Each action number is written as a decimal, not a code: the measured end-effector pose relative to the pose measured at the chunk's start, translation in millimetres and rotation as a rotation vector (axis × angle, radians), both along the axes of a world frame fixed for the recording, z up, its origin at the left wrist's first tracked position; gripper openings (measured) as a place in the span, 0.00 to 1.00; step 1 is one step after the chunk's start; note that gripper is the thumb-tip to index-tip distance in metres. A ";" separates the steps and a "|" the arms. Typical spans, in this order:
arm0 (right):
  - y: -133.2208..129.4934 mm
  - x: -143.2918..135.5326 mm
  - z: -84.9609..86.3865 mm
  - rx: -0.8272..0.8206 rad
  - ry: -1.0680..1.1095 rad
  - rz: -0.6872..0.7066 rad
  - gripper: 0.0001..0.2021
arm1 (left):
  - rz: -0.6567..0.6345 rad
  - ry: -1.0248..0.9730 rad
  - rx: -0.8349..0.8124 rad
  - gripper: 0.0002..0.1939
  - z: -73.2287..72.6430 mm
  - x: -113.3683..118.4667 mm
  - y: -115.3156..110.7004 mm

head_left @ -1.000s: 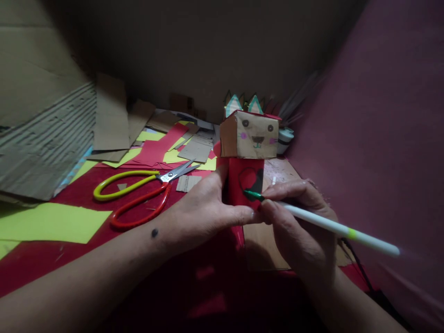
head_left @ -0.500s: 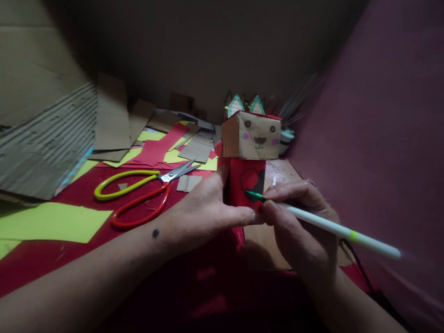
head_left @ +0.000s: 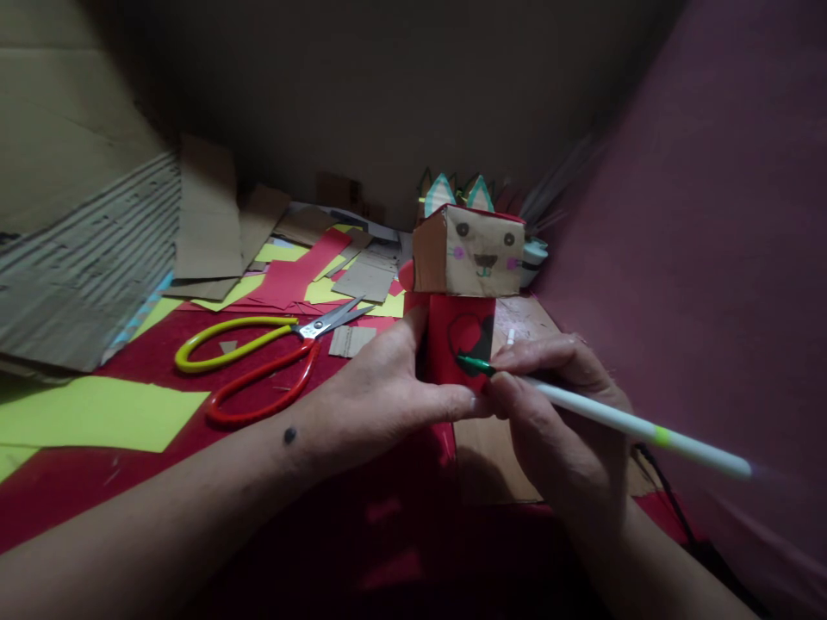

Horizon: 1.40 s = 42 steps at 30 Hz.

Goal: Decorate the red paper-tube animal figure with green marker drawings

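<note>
At centre, left hand (head_left: 381, 392) clasps the red-bodied cardboard cat figure (head_left: 466, 297); at 3 o'clock, right hand (head_left: 559, 413) pinches a green-tipped pen (head_left: 620, 420), tip apparently touching the body.

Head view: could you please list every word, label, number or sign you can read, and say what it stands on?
No readable text anywhere.
Scissors: a small mark near the pivot, too blurred to read.
Cardboard figure: only a drawn face and a heart outline, no letters.
Pen in the right hand: no legible print.
</note>
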State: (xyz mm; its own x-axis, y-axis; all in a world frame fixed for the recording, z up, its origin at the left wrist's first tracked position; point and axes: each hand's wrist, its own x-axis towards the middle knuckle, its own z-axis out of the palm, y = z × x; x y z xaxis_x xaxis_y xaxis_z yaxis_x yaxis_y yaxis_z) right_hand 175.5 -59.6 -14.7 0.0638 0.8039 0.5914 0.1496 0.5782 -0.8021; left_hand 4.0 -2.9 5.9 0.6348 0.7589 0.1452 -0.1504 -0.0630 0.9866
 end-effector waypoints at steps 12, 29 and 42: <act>0.9 0.7 -1.3 0.008 0.003 -0.020 0.07 | -0.030 -0.009 0.004 0.18 1.5 -1.0 0.6; 2.2 0.3 -1.8 0.002 -0.009 -0.028 0.07 | -0.017 -0.030 -0.009 0.24 -2.7 0.4 -0.3; 3.8 0.8 -3.4 0.001 0.019 0.049 0.07 | 0.010 0.054 0.066 0.23 -0.9 -0.5 0.2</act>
